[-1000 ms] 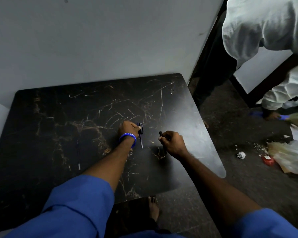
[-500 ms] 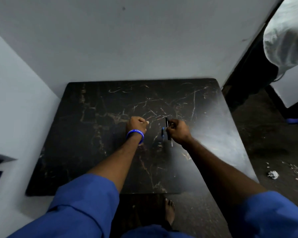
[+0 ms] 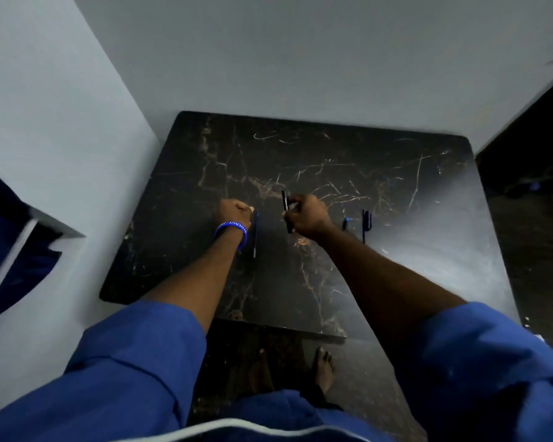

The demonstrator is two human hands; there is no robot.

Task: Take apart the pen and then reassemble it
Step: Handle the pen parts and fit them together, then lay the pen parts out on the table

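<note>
Pen barrel [image 3: 285, 208]: a slim black tube, held nearly upright above the middle of the counter; its top end sticks out above the fist and its lower end shows below it. There is pale print along its side, too small to read.
Right hand [image 3: 307, 215]: curled into a fist around the middle of the pen barrel, fingers closed on it.
Refill [image 3: 255, 234]: a thin dark rod with a bluish tint, running from the left hand's knuckles back toward the person, just beside the wrist. I cannot tell whether it lies flat on the counter or hangs from the fingers.
Left hand [image 3: 235, 212]: closed in a fist, fingertips pinched at the top end of the refill.
Wristband [image 3: 232, 229]: bright blue rubber band on the left wrist with white capital letters; the end reads "NERGY", the start wraps out of sight.
Loose parts: a dark blue cap with a clip [image 3: 365, 223] lies on the counter to the right of the right forearm, and a small blue piece [image 3: 345, 222] sits just beside it, nearer the arm.
Counter [image 3: 412, 193]: black top with brown marble veins and many pale scratches, pushed into a corner of grey walls.
Clothing: blue sleeves [image 3: 134, 346] on both arms.
Floor: bare feet [image 3: 323, 366] show under the near edge of the counter.
</note>
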